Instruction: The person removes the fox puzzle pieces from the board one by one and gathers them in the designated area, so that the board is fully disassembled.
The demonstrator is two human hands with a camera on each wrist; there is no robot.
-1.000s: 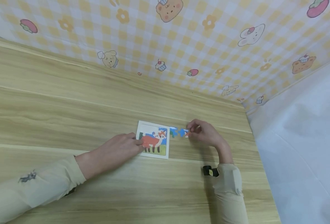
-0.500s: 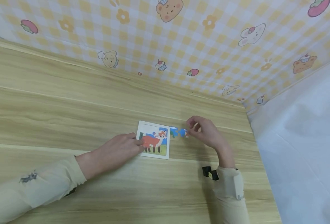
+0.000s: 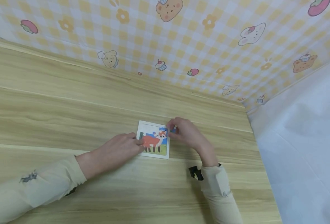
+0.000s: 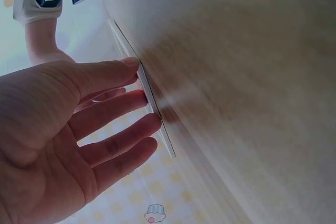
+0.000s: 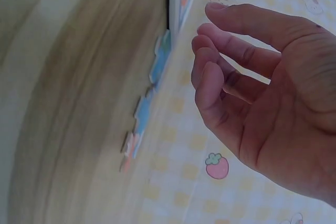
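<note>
- Nearest me, the left hand (image 3: 112,151) rests fairly straight fingers on the puzzle board's left side, steadying it, I judge.
- The right hand (image 3: 188,133) is at the opposite edge, fingers loosely bent, thumb slightly apart; I see nothing in its grip.
- The puzzle board (image 3: 167,151) lies flat on the tabletop (image 3: 70,124), its upper left pale; filling the fox picture (image 3: 152,141) seems the step in hand.
- Just beside it lie loose pieces (image 5: 142,116), too blurred to count; next calls for a light fingertip pinch, I'd say.
- Farthest, checked cloth (image 3: 142,40).
</note>
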